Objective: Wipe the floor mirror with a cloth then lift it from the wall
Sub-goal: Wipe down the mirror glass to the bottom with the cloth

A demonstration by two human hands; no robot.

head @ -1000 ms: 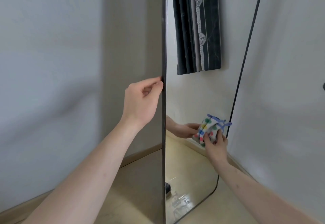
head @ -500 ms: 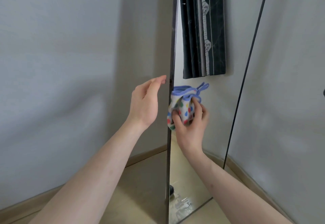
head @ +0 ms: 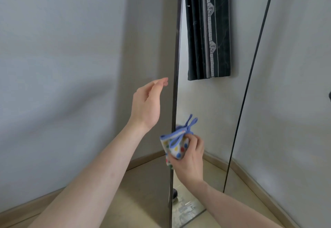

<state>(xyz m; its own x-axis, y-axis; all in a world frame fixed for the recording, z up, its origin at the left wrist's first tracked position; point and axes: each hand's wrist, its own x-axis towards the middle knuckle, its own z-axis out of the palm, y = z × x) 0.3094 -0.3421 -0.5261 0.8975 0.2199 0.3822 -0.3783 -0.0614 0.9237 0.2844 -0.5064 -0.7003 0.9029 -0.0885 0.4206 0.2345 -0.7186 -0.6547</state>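
The tall floor mirror point(head: 211, 102) with a thin dark frame stands in the room's corner, its left edge toward me. My right hand point(head: 189, 158) grips a bunched white cloth point(head: 176, 146) with coloured dots and blue trim, and presses it against the mirror's left edge low down. Beside that edge, higher up, my left hand point(head: 147, 104) hovers with fingers loosely apart, a small gap away from the frame and holding nothing.
Grey walls close in on both sides. The glass reflects a dark curtain point(head: 208, 28). Beige floor point(head: 143, 188) with a light skirting board runs below. The mirror's foot rests on the floor at the bottom centre.
My left hand let go of the mirror's edge and drew back slightly. My right hand carried the cloth from the right edge to the left edge, then down along it.
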